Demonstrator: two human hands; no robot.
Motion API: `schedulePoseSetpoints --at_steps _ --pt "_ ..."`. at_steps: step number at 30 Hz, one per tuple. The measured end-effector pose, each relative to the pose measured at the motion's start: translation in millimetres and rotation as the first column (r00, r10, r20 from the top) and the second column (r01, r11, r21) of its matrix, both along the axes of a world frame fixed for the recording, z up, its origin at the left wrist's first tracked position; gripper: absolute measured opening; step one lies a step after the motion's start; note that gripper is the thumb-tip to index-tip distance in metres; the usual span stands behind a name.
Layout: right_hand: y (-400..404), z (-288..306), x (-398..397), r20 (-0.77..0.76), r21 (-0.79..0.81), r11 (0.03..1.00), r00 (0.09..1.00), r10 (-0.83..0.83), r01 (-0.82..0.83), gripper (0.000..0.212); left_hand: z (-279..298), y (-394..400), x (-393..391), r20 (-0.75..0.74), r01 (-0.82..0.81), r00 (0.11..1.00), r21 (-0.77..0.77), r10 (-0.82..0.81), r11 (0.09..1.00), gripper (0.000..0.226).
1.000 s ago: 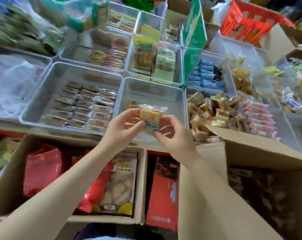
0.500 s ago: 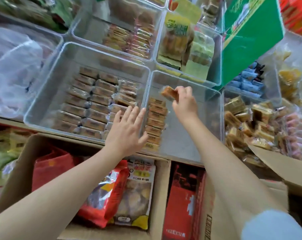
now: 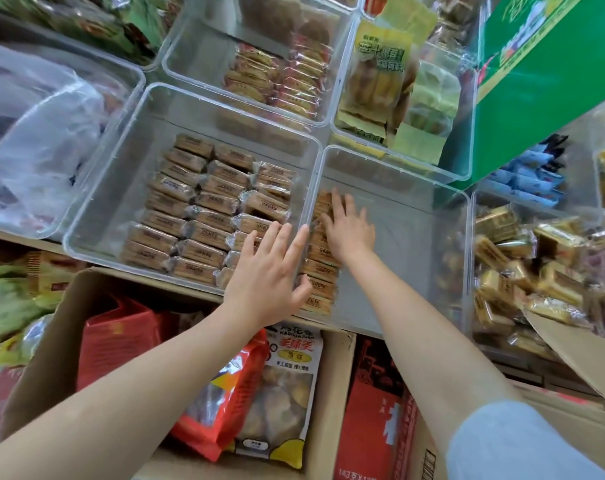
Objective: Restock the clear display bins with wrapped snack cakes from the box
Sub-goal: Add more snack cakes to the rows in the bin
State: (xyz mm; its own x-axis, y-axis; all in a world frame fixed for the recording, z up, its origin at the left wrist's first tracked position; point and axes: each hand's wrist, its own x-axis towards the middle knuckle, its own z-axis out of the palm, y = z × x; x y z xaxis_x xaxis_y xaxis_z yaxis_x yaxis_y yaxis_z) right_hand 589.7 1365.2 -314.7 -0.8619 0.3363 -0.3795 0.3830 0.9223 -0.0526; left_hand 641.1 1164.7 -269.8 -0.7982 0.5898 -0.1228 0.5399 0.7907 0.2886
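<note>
Green printed carton (image 3: 536, 81), tilted, upper right. Left of it, yellow-green snack packets (image 3: 380, 81) stand upright. Below it, blue wrapped sweets (image 3: 533, 174). Far left of it, crumpled clear plastic bag (image 3: 34, 133). Well below it, red foil pouch (image 3: 221, 403) beside white-labelled biscuit bag (image 3: 283, 393).

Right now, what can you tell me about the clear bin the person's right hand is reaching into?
The clear plastic bin is squarish with rounded corners and see-through walls, and sits at the shelf's front edge. It is mostly bare: one column of brown wrapped snack cakes lines its left wall. The right hand lies flat on the column's far end. The left hand hovers open over its left rim.
</note>
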Motion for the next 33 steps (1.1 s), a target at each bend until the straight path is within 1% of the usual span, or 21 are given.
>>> schedulePoseSetpoints --at_steps 3,5,8,10,12,14,15,17,18,19,20,22,23,24,25,26,27,28,30,32,33 --pt "0 10 -6 0.098 0.082 0.997 0.995 -0.001 -0.007 0.064 0 0 1 -0.006 0.003 1.000 0.003 -0.003 1.000 0.078" --pt "0 24 -1 0.079 0.092 0.995 0.996 0.030 -0.037 0.064 2 0 0 -0.011 -0.003 1.000 0.000 0.003 1.000 0.078" --pt "-4 57 36 -0.071 -0.016 0.998 0.996 0.056 -0.057 0.055 5 1 1 -0.006 0.004 1.000 -0.002 -0.004 1.000 0.079" --pt "-5 86 80 -0.190 -0.148 0.984 0.979 0.072 -0.101 0.040 6 0 2 -0.012 0.007 1.000 -0.010 -0.007 1.000 0.079" --pt "0 121 136 -0.366 -0.236 0.961 0.929 0.051 -0.146 0.028 7 1 5 -0.028 -0.012 1.000 -0.034 0.011 0.999 0.079" --pt "13 160 197 -0.539 -0.219 0.965 0.842 0.004 -0.145 0.027 14 11 18 -0.029 -0.087 0.996 -0.032 0.086 0.996 0.077" --pt "23 179 227 -0.595 -0.202 0.973 0.803 -0.029 -0.114 0.027 22 21 33 -0.017 -0.117 0.993 0.002 0.117 0.993 0.077" --pt "51 210 283 -0.677 -0.167 0.986 0.727 -0.116 0.002 0.027 42 51 77 0.062 -0.106 0.993 0.177 0.096 0.979 0.074" --pt "66 221 308 -0.708 -0.150 0.986 0.688 -0.161 0.077 0.027 55 70 105 0.155 -0.090 0.987 0.297 0.045 0.951 0.071" --pt "80 226 330 -0.725 -0.141 0.979 0.658 -0.202 0.146 0.024 68 88 135 0.281 -0.088 0.959 0.393 -0.028 0.915 0.068" --pt "93 228 349 -0.727 -0.145 0.969 0.643 -0.241 0.199 0.022 81 106 165 0.397 -0.096 0.911 0.463 -0.109 0.881 0.067" --pt "116 224 380 -0.688 -0.161 0.951 0.661 -0.300 0.265 0.018 103 136 220 0.543 -0.143 0.806 0.563 -0.234 0.814 0.070" --pt "127 218 392 -0.633 -0.160 0.944 0.703 -0.323 0.289 0.018 111 149 245 0.590 -0.190 0.761 0.601 -0.270 0.777 0.073" --pt "138 211 403 -0.539 -0.151 0.939 0.771 -0.340 0.308 0.019 116 159 266 0.633 -0.244 0.718 0.617 -0.288 0.748 0.078" --pt "147 204 410 -0.411 -0.135 0.939 0.844 -0.344 0.317 0.021 118 166 283 0.674 -0.293 0.678 0.614 -0.293 0.732 0.083" --pt "157 194 416 -0.267 -0.125 0.940 0.902 -0.340 0.317 0.022 118 172 296 0.708 -0.334 0.646 0.599 -0.286 0.728 0.087" --pt "166 183 420 -0.135 -0.125 0.941 0.934 -0.331 0.316 0.023 116 175 305 0.732 -0.369 0.624 0.583 -0.272 0.724 0.088" --pt "173 171 420 -0.028 -0.125 0.941 0.947 -0.320 0.315 0.024 112 176 310 0.745 -0.400 0.616 0.577 -0.257 0.712 0.088" --pt "184 150 415 0.123 -0.098 0.952 0.953 -0.276 0.289 0.023 108 174 312 0.756 -0.449 0.615 0.569 -0.223 0.689 0.084" --pt "191 128 409 0.204 -0.092 0.966 0.954 -0.221 0.243 0.024 105 174 311 0.750 -0.464 0.629 0.573 -0.205 0.675 0.082" --pt "193 118 408 0.202 -0.095 0.973 0.961 -0.190 0.212 0.025 105 174 311 0.747 -0.470 0.635 0.575 -0.196 0.670 0.080"
